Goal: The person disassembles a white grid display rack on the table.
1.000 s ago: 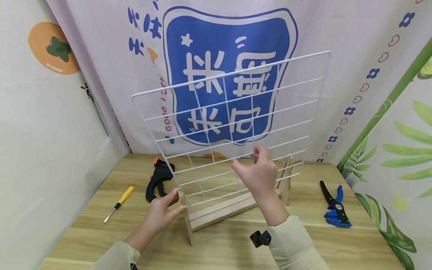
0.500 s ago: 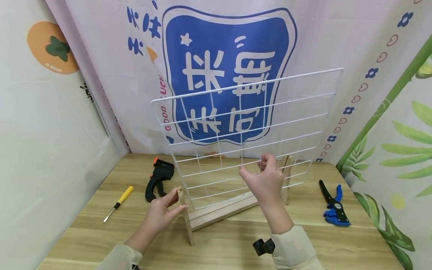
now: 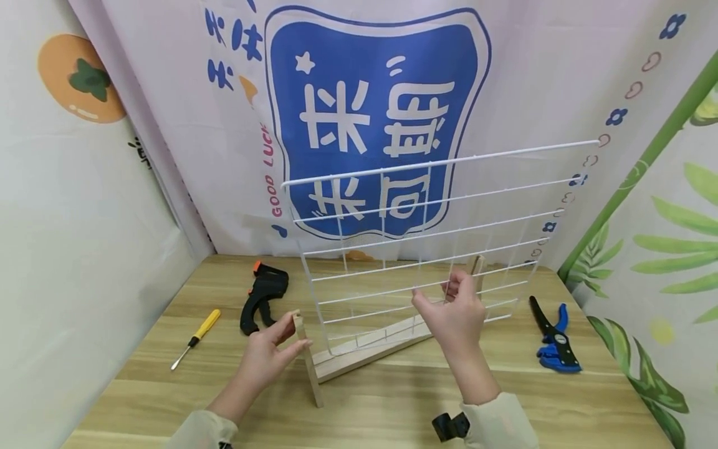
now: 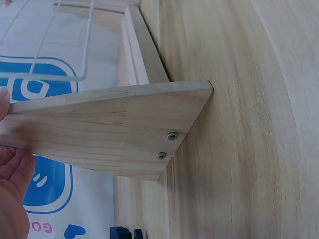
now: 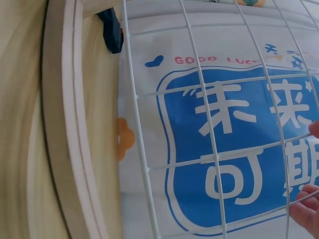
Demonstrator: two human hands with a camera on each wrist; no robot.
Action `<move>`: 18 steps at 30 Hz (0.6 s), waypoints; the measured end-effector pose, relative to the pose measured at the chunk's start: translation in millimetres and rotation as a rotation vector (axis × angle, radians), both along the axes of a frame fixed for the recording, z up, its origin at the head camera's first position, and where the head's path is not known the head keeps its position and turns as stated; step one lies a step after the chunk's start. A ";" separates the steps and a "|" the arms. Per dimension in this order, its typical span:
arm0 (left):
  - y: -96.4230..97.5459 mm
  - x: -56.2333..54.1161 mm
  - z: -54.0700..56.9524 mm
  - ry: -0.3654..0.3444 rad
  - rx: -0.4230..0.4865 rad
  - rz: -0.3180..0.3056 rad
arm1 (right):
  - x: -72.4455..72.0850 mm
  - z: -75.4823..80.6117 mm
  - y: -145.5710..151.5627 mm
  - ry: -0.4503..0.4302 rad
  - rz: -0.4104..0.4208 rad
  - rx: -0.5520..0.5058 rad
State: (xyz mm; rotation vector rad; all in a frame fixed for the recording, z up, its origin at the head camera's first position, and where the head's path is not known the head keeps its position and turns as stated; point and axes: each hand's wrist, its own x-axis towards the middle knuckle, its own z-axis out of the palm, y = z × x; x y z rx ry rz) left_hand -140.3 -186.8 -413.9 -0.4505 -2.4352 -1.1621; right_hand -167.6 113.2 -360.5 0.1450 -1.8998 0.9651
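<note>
- Forward travel of your right hand is obstructed by the white rectangular wire grid panel.
- The flat pale-wood side plank in your left hand blocks rightward travel.
- Beyond that hand, the black clamp with orange tips forms an obstacle.
- You have free passage, nearer than the panel, between your right hand and the blue-and-black pliers.

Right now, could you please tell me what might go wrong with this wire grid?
The right hand alone holds the white wire grid panel, so it might tilt or slip. Its lower edge is apart from the wooden stand's base, so it could come down misaligned. The left hand pinches only the left upright, near its top, so a bump could shift the stand.
</note>
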 end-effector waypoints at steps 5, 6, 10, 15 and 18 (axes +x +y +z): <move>-0.1 -0.8 -0.7 0.041 0.030 -0.011 | 3.3 -12.1 10.5 -0.016 -0.025 0.015; 0.0 -0.8 -0.3 0.047 0.030 -0.014 | 3.9 -14.3 12.6 -0.021 -0.031 0.015; -0.3 -0.9 2.2 0.035 0.038 -0.005 | 7.3 -22.2 21.2 -0.044 -0.046 0.019; -4.1 1.0 3.6 -0.036 0.062 0.024 | 12.7 -32.4 34.8 -0.081 -0.080 0.032; -9.4 1.8 5.1 -0.068 0.071 0.025 | 15.0 -37.5 41.9 -0.088 -0.111 0.033</move>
